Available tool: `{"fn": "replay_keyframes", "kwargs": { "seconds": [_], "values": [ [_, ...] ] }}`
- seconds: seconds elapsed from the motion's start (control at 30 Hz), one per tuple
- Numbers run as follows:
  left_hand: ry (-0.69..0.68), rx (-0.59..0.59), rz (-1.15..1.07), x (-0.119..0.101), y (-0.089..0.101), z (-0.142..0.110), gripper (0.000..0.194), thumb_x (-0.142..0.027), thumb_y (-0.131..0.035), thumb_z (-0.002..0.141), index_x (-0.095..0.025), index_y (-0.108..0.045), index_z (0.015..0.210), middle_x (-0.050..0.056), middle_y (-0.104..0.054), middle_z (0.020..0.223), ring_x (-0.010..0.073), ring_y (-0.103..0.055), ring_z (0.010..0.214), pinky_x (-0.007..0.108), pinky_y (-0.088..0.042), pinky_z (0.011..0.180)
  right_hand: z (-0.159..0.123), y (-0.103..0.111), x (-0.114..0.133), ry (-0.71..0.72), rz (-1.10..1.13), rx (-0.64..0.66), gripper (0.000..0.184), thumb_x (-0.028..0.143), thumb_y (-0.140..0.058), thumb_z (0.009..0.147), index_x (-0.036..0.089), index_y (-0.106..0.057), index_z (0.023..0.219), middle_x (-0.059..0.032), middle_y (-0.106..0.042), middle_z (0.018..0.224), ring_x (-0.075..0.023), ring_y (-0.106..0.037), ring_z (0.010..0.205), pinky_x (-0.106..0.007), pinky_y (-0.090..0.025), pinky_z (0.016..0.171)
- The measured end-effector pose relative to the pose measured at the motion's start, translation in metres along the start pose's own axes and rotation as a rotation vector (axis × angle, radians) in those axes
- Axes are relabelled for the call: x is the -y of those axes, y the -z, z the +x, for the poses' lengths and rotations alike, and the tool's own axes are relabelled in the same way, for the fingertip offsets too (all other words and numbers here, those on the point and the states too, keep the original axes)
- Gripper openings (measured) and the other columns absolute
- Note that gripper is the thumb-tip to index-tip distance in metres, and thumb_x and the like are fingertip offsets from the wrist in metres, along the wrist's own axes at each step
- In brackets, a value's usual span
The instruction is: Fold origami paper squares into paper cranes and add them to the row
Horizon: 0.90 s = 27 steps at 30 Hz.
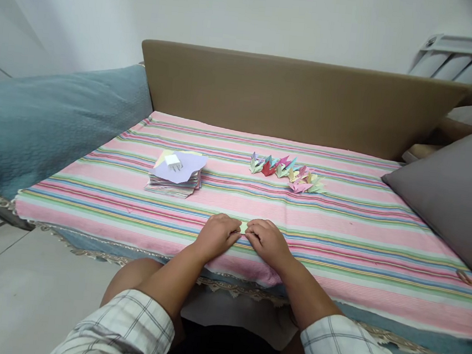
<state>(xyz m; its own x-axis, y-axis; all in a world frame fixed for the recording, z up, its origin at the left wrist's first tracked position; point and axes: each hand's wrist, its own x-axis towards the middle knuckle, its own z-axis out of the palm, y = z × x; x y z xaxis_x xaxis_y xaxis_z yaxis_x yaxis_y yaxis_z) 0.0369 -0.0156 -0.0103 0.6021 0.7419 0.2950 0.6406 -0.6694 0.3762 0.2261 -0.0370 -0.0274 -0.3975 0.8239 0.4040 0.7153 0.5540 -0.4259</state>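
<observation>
In front of you the couch seat lies under a striped cloth [233,204], mostly pink, its bands running left to right across your view; behind it stands the brown backrest [269,94], long and level from side to side; the blue armrest [81,95] closes off the left end, and a grey cushion [451,192] leans in at the right with one corner pointing toward the middle of the seat; your left hand [218,235] and right hand [269,241] rest near the front edge of the cloth, facing each other and just apart; ahead and to the left sits a paper stack [173,185], a lilac sheet on top set askew over the rest; ahead and to the right, the folded paper figures [284,170] lie close together in a slanting line, its right end nearer you, many of their pointed tips up; a white plug [173,162] rests on the stack, its prongs toward the right; smallest to the eye is the pale green paper [243,228], low on the cloth between your hands; the fingers of both hands are narrow, pinching it from either side; it spans left to right between them, but they cover its ends, so you cannot tell its long axis for certain.
</observation>
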Motion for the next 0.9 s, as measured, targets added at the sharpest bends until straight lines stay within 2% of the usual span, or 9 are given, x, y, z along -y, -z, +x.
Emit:
{"fn": "replay_keyframes", "kwargs": {
  "seconds": [0.23,0.37,0.57,0.9],
  "values": [
    [0.042,-0.089,-0.01,0.0029,-0.0033,0.0006,0.012,-0.026,-0.064,0.077,-0.019,-0.062,0.068,0.005,-0.069,0.103,0.0201,-0.059,0.09,0.035,-0.042,0.085,0.0005,0.0017,0.0018,-0.056,0.003,-0.022,0.01,0.026,-0.053,0.085,0.02,-0.061,0.08,-0.0042,-0.058,0.085,-0.0178,-0.053,0.083,-0.031,-0.041,0.076],
    [0.066,-0.077,-0.014,0.0023,-0.0032,0.0014,0.013,-0.024,-0.062,0.079,-0.019,-0.061,0.066,0.004,-0.069,0.101,0.02,-0.058,0.089,0.036,-0.042,0.085,0.0013,0.0032,-0.0007,-0.059,0.054,-0.004,0.008,0.028,-0.058,0.082,0.02,-0.06,0.08,-0.0041,-0.059,0.086,-0.0178,-0.053,0.083,-0.031,-0.042,0.075],
    [0.093,-0.085,-0.016,0.0002,-0.0034,0.0024,0.014,-0.022,-0.057,0.08,-0.02,-0.061,0.067,0.003,-0.069,0.103,0.019,-0.058,0.086,0.036,-0.042,0.085,0.0043,0.0036,-0.0024,-0.105,0.132,-0.004,0.011,0.023,-0.055,0.083,0.02,-0.061,0.075,-0.0041,-0.059,0.083,-0.0172,-0.054,0.082,-0.031,-0.042,0.076],
    [0.153,-0.096,-0.015,0.0013,-0.0073,0.0059,0.016,-0.026,-0.057,0.079,-0.02,-0.056,0.064,0.002,-0.069,0.08,0.0189,-0.059,0.083,0.032,-0.041,0.082,0.0079,0.0002,0.0019,-0.181,0.13,-0.067,0.014,0.019,-0.055,0.077,0.02,-0.056,0.063,-0.0031,-0.056,0.075,-0.0165,-0.052,0.076,-0.029,-0.042,0.069]
  ]
}}
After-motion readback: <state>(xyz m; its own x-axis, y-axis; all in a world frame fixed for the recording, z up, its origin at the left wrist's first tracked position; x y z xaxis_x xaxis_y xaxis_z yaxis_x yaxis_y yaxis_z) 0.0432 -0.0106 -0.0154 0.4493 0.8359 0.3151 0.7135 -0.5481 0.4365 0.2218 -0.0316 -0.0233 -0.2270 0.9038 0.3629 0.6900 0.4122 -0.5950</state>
